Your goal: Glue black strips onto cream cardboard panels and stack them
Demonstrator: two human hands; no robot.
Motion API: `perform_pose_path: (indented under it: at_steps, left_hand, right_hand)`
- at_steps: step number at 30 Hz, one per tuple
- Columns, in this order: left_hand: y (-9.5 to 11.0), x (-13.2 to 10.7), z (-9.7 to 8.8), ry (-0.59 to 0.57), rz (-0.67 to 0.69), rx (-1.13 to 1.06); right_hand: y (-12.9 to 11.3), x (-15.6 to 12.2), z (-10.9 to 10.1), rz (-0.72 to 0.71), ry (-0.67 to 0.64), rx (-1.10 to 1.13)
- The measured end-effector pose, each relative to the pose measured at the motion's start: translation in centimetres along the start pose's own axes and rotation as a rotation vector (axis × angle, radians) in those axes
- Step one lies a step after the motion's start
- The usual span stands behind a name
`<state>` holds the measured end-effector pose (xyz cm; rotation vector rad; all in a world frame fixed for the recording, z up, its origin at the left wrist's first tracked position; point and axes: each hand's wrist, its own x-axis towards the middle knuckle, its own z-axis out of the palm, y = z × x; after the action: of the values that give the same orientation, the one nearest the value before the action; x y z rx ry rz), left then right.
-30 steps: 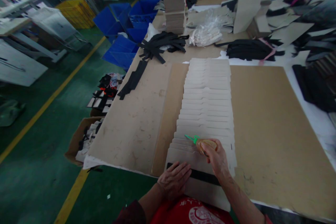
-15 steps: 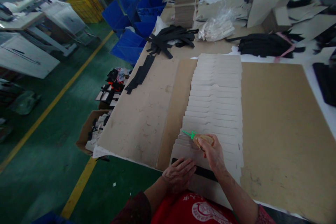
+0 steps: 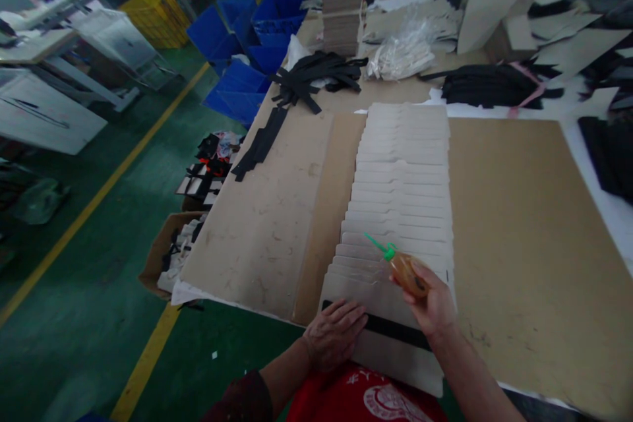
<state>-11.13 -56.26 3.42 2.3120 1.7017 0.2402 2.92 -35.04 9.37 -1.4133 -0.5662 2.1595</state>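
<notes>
Squeeze bottle (image 3: 409,275), long axis four to ten o'clock, nozzle (image 3: 376,244) toward ten; dark mark (image 3: 420,283) unreadable; right hand (image 3: 436,303) curled round bottle; left hand (image 3: 336,335) flat, open, on black strip (image 3: 398,331)

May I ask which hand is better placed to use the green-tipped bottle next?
Probably the right hand: it grips the bottle above the boards; the left hand rests on the black strip.
</notes>
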Motion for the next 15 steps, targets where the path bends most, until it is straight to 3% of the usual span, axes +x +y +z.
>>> perform_pose_path:
  at_steps: [5,8,11,15]
  left_hand:
    - [0.1,0.1,-1.8,0.027,0.035,-0.027]
    - [-0.9,0.7,-3.1,0.183,-0.052,-0.085]
    - [-4.1,2.0,-4.1,0.351,-0.224,-0.134]
    - [-9.6,4.3,-4.6,0.410,-0.302,-0.167]
  right_hand:
    - [-0.8,0.4,-2.0,-0.034,0.078,0.020]
    - [-0.3,0.9,-1.8,-0.078,0.088,-0.041]
    - [0.4,1.1,-0.8,-0.142,0.096,-0.131]
    - [1.3,1.3,0.7,-0.219,0.108,-0.198]
